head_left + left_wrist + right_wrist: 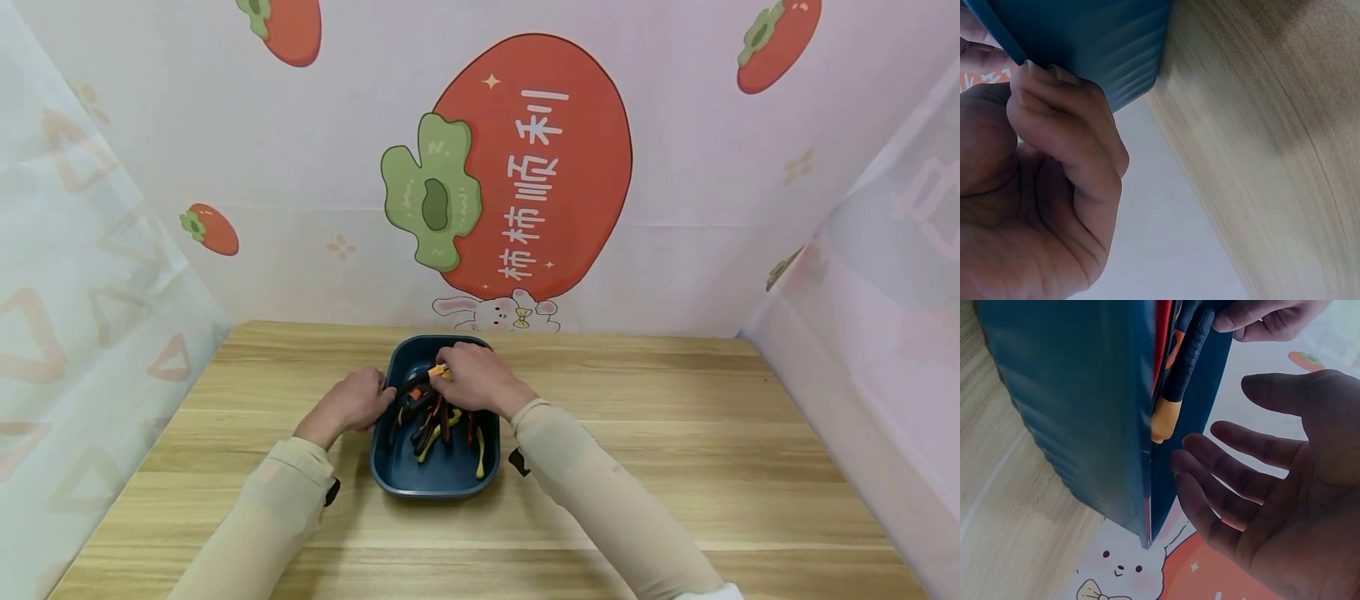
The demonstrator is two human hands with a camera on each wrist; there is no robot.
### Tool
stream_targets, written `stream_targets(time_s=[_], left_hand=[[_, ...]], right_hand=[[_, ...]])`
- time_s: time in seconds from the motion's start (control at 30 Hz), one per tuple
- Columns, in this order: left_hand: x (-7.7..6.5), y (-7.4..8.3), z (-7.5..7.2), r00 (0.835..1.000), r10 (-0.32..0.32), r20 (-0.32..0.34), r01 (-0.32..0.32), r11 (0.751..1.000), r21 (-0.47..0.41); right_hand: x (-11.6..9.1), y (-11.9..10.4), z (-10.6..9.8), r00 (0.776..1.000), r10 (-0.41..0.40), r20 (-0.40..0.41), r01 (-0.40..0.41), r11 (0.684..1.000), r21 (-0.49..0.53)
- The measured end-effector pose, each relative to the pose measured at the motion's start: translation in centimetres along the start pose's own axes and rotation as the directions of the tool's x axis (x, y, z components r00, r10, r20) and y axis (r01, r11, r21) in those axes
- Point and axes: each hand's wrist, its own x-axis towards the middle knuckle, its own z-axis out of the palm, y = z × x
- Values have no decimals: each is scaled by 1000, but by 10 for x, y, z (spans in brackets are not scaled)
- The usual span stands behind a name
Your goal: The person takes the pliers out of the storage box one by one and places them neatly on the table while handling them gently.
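A deep blue plastic bin stands on the table, holding a jumble of black, red and yellow tool handles. At its left rim, my left hand grips the edge, with curled fingers outside the wall in the left wrist view. A screwdriver-like tool with a black ribbed handle and orange collar lies in the bin; the left thumb is right at the handle's end. Over the bin's far right part is my right hand. Its fingers and thumb are spread beside the orange collar, holding nothing.
The wood-grain table extends on both sides of the bin. Behind it rises a pale backdrop printed with persimmons and a rabbit. White sheets close off the left and right sides.
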Motion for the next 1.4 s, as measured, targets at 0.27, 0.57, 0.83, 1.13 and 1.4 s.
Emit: stream_targets(time_s=[0.27, 0.57, 0.83, 1.13, 1.4], left_hand=[[1, 0, 0, 1000, -12, 4, 12, 1000, 6], [-2, 2, -1, 1000, -11, 5, 11, 1000, 2], [-1, 1, -1, 1000, -18, 16, 18, 1000, 1], [2, -1, 0, 999, -21, 24, 21, 1000, -5], [1, -2, -1, 1000, -21, 15, 21, 1000, -8]], right_hand=[[5, -5, 3, 999, 33, 0, -33, 999, -16], [11, -9, 5, 998, 63, 26, -62, 997, -34], [15, -11, 4, 994, 93, 62, -91, 995, -33], [19, -15, 2, 989, 116, 89, -110, 992, -67], [26, -21, 0, 976, 163, 148, -147, 983, -114]])
